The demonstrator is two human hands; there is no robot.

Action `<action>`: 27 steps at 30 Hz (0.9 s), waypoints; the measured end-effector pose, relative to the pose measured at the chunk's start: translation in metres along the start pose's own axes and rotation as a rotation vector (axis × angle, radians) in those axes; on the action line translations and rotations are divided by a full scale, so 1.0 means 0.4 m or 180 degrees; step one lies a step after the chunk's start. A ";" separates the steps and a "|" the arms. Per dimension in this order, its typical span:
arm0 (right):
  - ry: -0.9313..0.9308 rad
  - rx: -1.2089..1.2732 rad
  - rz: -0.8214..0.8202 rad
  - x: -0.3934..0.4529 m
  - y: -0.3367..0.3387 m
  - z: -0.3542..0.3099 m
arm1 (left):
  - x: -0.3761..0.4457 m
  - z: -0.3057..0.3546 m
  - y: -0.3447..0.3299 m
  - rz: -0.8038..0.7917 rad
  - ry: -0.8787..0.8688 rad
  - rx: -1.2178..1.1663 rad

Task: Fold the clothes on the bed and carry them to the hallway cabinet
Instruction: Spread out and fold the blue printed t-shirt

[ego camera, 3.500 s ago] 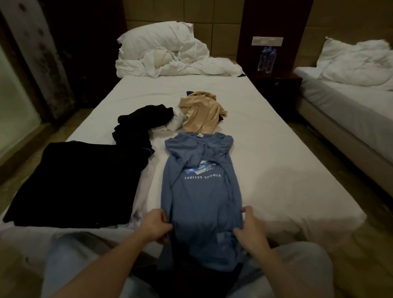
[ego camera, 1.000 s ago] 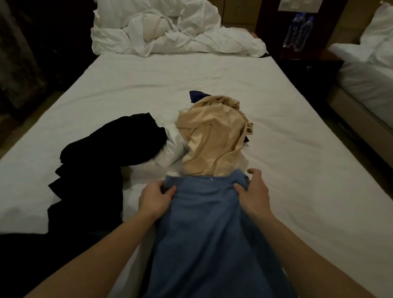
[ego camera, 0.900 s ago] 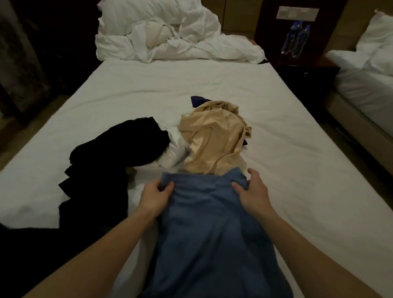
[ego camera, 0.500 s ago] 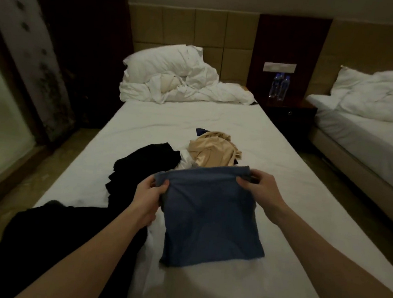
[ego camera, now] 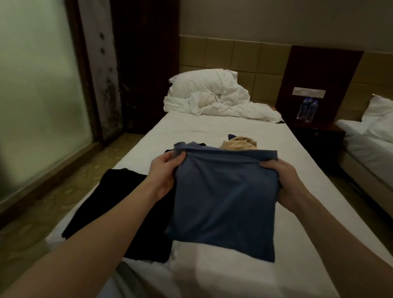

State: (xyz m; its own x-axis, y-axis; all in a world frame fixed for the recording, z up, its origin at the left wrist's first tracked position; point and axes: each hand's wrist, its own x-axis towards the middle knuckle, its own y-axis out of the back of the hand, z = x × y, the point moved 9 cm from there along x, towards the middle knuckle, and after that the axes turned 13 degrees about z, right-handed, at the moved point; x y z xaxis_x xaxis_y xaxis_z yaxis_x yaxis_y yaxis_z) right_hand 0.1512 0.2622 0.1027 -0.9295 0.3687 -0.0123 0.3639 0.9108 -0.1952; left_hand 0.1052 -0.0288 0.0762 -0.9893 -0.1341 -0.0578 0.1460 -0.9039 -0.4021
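Both hands, left hand [ego camera: 164, 169] and right hand [ego camera: 284, 182], grip the folded blue shirt [ego camera: 224, 200] above the bed [ego camera: 217, 126].

Two beds [ego camera: 216, 131] [ego camera: 378, 158], two water bottles [ego camera: 304, 109] [ego camera: 312, 111], three garments [ego camera: 224, 200] [ego camera: 120, 213] [ego camera: 238, 143], two hands [ego camera: 164, 172] [ego camera: 286, 182]

Two bare forearms, no sleeves in view, light grey trousers [ego camera: 127, 292]

One wide-angle camera, worn on the person's head, looks forward and down from the foot of the white-sheeted bed [ego camera: 217, 129] toward the tan padded headboard [ego camera: 231, 62] at upper centre. It sits close above both forearms, which enter from the lower corners of the frame. A frosted glass wall [ego camera: 27, 87] fills the left edge, and a second bed [ego camera: 381, 153] the right.
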 end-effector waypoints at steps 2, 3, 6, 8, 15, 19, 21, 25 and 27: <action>-0.0280 0.0186 -0.0273 -0.053 -0.060 0.015 | -0.023 0.040 0.030 -0.0035 -0.0070 0.0053; -0.0365 0.0257 -0.0396 -0.081 -0.092 0.020 | -0.030 0.061 0.051 -0.0004 -0.0106 0.0075; -0.0574 0.0491 -0.0628 -0.152 -0.189 0.040 | -0.043 0.138 0.135 0.0231 -0.0229 0.0162; -0.0682 0.0582 -0.0771 -0.186 -0.257 0.062 | -0.046 0.193 0.206 0.0437 -0.0317 0.0290; -0.0900 0.0567 -0.1009 -0.169 -0.475 0.178 | 0.005 0.295 0.438 0.0957 -0.0408 0.0778; -0.0802 0.0371 -0.0809 -0.050 -0.547 0.274 | 0.131 0.256 0.544 0.1231 -0.0312 0.1165; -0.0806 0.0261 -0.0663 0.020 -0.569 0.330 | 0.211 0.217 0.584 0.1355 -0.0323 0.1344; -0.0829 0.0087 -0.0464 0.152 -0.599 0.434 | 0.361 0.128 0.610 0.1500 -0.0298 0.1619; -0.0788 -0.0179 -0.0233 0.210 -0.596 0.484 | 0.425 0.086 0.610 0.1592 -0.0337 0.1745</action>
State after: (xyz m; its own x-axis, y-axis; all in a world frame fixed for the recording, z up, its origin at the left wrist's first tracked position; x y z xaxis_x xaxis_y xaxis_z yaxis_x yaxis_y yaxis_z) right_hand -0.0254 0.0400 -0.0416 -0.9375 0.2512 -0.2410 0.2916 0.9447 -0.1498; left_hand -0.0274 -0.2862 -0.0004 -0.8031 -0.5956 -0.0147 0.5857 -0.7938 0.1636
